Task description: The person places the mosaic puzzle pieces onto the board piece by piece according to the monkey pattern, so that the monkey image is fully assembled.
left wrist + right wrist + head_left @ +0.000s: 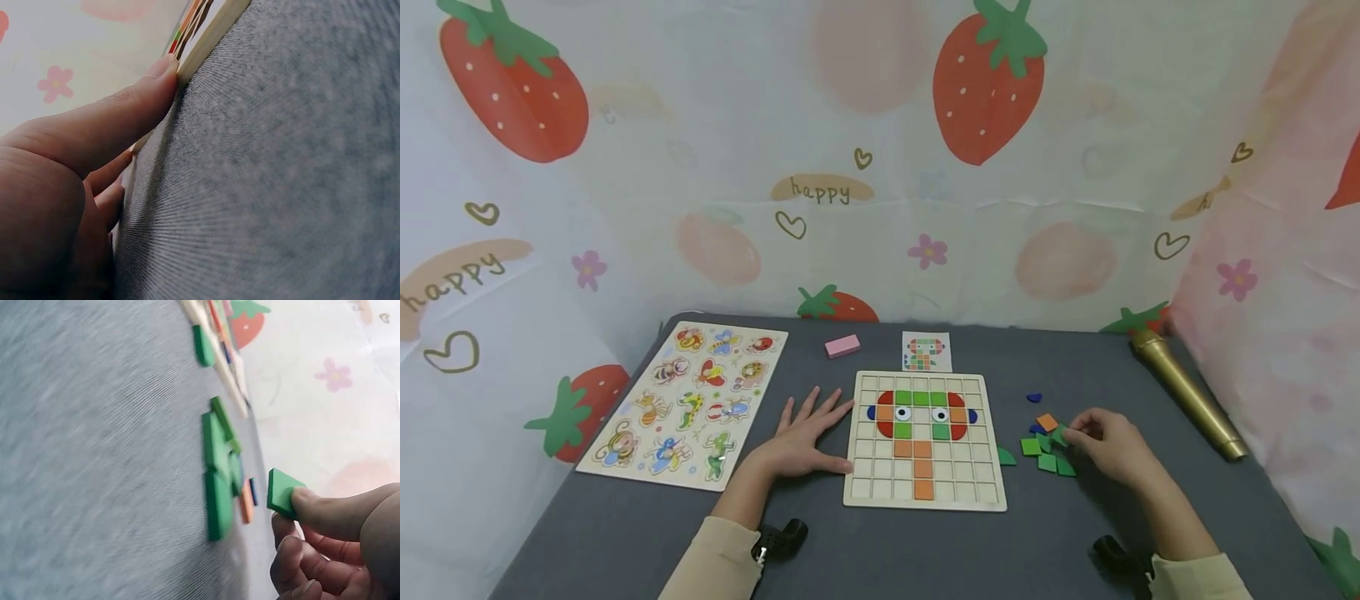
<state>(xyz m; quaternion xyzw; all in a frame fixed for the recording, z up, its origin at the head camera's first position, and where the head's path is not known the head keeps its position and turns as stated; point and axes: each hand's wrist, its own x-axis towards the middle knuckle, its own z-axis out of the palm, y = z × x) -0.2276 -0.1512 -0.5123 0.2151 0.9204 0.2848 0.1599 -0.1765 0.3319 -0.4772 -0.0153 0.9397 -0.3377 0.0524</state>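
A wooden grid board [880, 492] lies mid-table, set with coloured tiles: red corners, orange and green squares, two eye tiles and blue half-rounds. My left hand [801, 442] lies spread at its left side; the thumb [150, 84] touches the board's edge in the left wrist view. To the right of the board, my right hand [1108, 446] pinches a green square tile [282, 490] between thumb and finger. Below and beside that hand lies a loose heap of green tiles [1047, 462], with an orange tile [1047, 422] and blue pieces [1034, 397] at its far side.
A small pattern card [946, 363] lies behind the board, with a pink block [842, 347] to its left. A sticker-like animal board [681, 400] fills the left side. A gold microphone [1187, 396] lies at the right. One green piece [1006, 457] sits against the board's right edge.
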